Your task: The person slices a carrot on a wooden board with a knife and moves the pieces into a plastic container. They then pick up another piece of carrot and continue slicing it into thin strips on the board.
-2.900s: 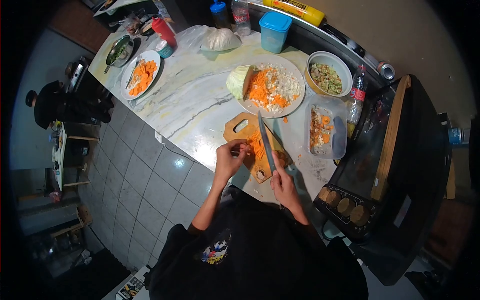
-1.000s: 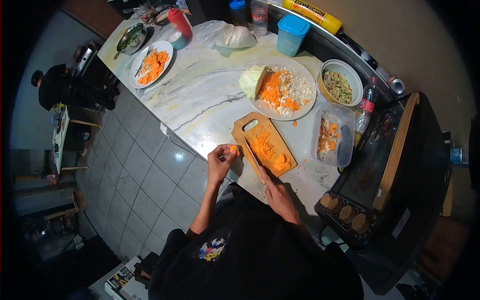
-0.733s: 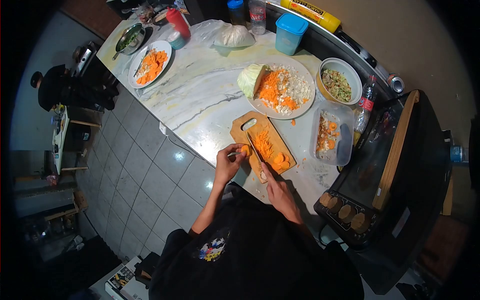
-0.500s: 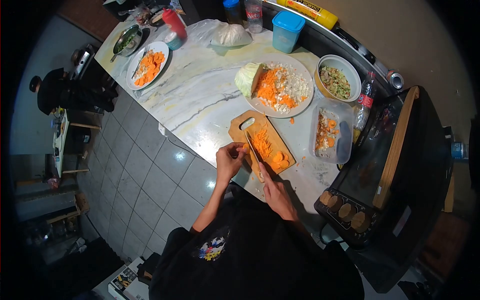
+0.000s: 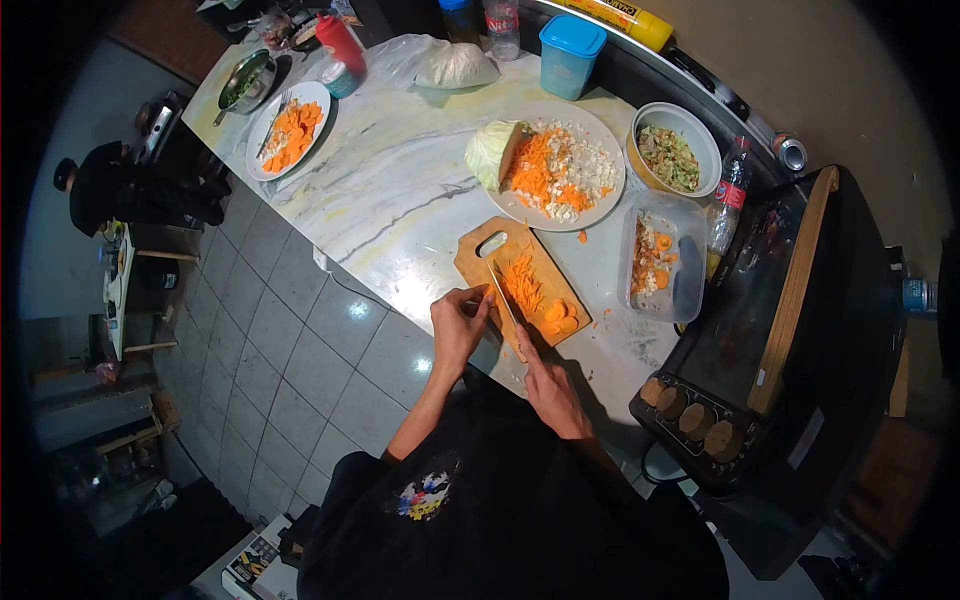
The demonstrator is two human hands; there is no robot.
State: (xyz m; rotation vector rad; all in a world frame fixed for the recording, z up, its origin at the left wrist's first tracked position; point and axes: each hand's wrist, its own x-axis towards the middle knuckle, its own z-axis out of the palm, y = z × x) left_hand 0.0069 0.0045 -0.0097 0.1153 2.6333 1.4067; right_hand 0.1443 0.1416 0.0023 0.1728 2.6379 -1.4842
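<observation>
My right hand [image 5: 550, 388] is closed on the handle of a knife [image 5: 507, 308], whose blade lies over a wooden cutting board [image 5: 492, 267]. At the board's left edge, my left hand [image 5: 459, 325] pinches a small orange piece of carrot [image 5: 489, 297] close to the blade. Carrot strips [image 5: 522, 285] are heaped beside the knife, and round carrot slices [image 5: 560, 317] rest near the board's lower right corner. Beyond the board, a large plate [image 5: 540, 217] holds shredded carrot, white chopped bits and a cabbage piece [image 5: 493, 154].
A clear container [image 5: 684, 283], a bowl [image 5: 713, 155] and a bottle [image 5: 730, 195] stand right of the board, beside a black oven [image 5: 765, 300]. Another plate [image 5: 256, 150] and a metal pan [image 5: 262, 88] are at far left. Another person [image 5: 115, 190] stands across the room.
The whole view has shifted slightly. Both hands keep nearly the same places at the board, and the carrot piece in my left fingers is less visible.
</observation>
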